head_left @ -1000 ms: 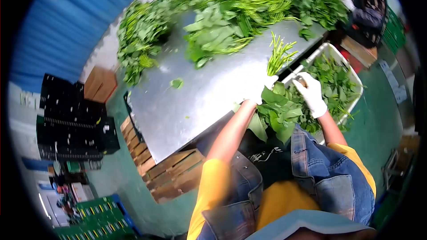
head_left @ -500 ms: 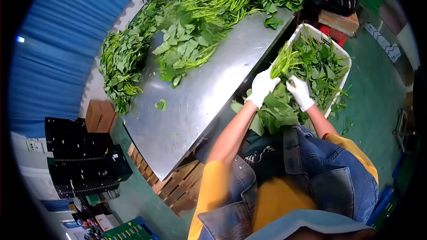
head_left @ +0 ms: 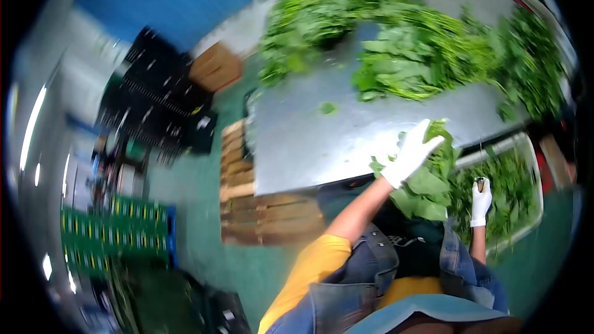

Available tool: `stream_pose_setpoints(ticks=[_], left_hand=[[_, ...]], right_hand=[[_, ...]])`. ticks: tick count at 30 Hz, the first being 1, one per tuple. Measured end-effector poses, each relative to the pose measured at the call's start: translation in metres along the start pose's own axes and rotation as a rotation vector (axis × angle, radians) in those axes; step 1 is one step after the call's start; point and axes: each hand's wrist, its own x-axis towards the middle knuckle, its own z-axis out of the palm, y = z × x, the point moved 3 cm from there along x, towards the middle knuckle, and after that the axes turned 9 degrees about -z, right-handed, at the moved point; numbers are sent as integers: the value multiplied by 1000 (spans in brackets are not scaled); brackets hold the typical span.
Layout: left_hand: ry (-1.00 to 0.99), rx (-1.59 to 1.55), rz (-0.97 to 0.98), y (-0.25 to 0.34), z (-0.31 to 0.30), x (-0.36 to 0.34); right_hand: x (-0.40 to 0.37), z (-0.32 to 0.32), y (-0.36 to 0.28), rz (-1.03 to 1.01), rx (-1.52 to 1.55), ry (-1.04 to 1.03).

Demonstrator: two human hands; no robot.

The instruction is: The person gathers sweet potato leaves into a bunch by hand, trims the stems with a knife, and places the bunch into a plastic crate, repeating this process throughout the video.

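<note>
My left hand [head_left: 413, 156], in a white glove, lies against a bunch of leafy greens [head_left: 428, 193] beside the metal table's front edge. Its fingers are stretched out and the thumb stands apart. Leaves show on both sides of the hand. My right hand [head_left: 481, 203], also gloved, is closed above the white crate [head_left: 537, 179] of leafy greens [head_left: 504, 188]. A small dark-and-brown object [head_left: 480, 181] pokes out of its fist; what kind it is I cannot make out.
Heaped greens [head_left: 427, 55] cover the back and right of the metal table [head_left: 303, 142], with one loose leaf [head_left: 328, 108] on it. Wooden pallets [head_left: 266, 219] sit below. Black crates [head_left: 161, 99], a cardboard box [head_left: 215, 67] and green crates [head_left: 111, 229] stand to the left.
The view has swung left. My left hand has moved away from the right hand toward the table, and its fingers have straightened. The leafy bunch is now beside the table edge.
</note>
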Motion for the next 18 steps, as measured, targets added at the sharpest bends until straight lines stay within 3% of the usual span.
stream_pose_setpoints(ticks=[2, 4, 8, 9, 10, 13, 16, 18], left_hand=[[165, 179, -10, 29, -42, -29], [367, 220, 18, 20, -72, -49], [607, 308, 15, 21, -152, -113], [713, 425, 57, 19, -141, -92], [772, 442, 39, 10, -166, -118], [903, 629, -9, -9, -191, -155], [856, 808, -120, -26, -196, -165], [787, 972, -163, -33, -198, -161]], right_hand=[[36, 47, -83, -416, 13, -25], [58, 80, -174, -633, 98, -169], [96, 187, -221, -972, 52, -402], [133, 192, -213, -976, 37, -445], [119, 203, -238, -985, 9, -470], [140, 242, -224, -1009, -208, -508], [146, 245, -216, -1032, -363, -440], [134, 228, -237, -857, -246, -496]])
